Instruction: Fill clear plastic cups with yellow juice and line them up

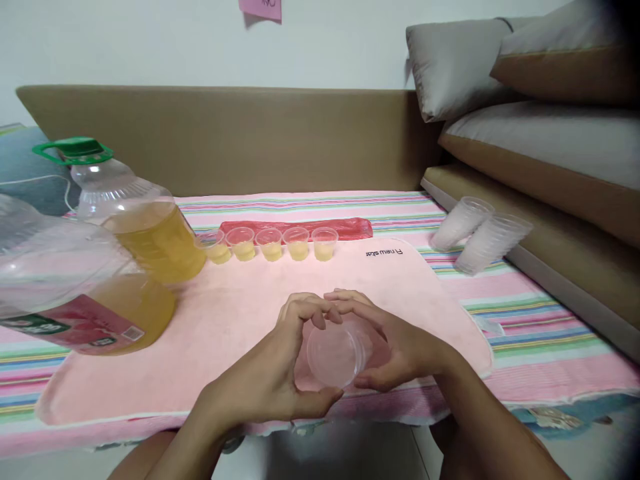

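A clear plastic cup (334,355) lies tilted between my hands above the near part of the pink mat, its round mouth turned toward me. My left hand (295,363) curves around its left side, fingers over the top and thumb below. From the right, my right hand (400,347) grips the cup's other end in the same way. More than one rim edge seems to show, but I cannot tell how many cups are nested. Behind the hands, several small cups of yellow liquid (272,250) stand in a row on the mat.
Two large jugs of yellow liquid stand at left, one with a green handled cap (83,152), the nearer with a red label (85,325). Two stacks of clear cups (487,245) lean at right. A red plastic wrapper (350,229) lies behind the row. Cushions (545,143) are piled at right.
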A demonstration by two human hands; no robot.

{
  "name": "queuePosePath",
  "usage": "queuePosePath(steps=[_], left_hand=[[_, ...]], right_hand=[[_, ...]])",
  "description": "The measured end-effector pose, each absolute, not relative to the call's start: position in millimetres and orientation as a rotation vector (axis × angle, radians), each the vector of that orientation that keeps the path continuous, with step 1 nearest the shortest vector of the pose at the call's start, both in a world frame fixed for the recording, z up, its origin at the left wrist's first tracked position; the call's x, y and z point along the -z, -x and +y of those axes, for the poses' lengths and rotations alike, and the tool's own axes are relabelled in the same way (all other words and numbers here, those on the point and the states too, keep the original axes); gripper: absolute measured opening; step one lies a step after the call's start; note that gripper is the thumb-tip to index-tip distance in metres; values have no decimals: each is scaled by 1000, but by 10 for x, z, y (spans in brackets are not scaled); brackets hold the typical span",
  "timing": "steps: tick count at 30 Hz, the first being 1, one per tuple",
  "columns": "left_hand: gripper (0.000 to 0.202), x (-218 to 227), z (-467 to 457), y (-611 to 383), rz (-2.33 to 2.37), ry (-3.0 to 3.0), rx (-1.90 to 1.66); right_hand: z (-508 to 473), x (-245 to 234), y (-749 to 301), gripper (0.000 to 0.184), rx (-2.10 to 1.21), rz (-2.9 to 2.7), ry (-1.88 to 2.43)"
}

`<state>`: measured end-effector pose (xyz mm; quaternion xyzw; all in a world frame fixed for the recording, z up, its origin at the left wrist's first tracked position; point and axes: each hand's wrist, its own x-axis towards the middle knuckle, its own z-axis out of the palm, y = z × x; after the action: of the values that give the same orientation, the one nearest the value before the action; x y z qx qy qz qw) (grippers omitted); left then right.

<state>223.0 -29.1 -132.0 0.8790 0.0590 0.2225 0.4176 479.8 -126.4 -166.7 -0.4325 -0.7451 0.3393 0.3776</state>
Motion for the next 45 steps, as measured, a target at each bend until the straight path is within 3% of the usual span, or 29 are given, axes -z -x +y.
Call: queuePosePath(steps=[6,31,45], left_hand=[[89,1344,-290,-2254,151,-2162,-529],[75,1323,-301,-2276,167,-2107,-550],[67,1207,-13,-2036,237,-2017,-880]], right_hand=[[-1233,1653,-4811,87,-945,-1884,1078],[-1259,1655,-4820,79,-949,-1836,1061],[-1253,1567,-4995,63,-799,-1806,1278]])
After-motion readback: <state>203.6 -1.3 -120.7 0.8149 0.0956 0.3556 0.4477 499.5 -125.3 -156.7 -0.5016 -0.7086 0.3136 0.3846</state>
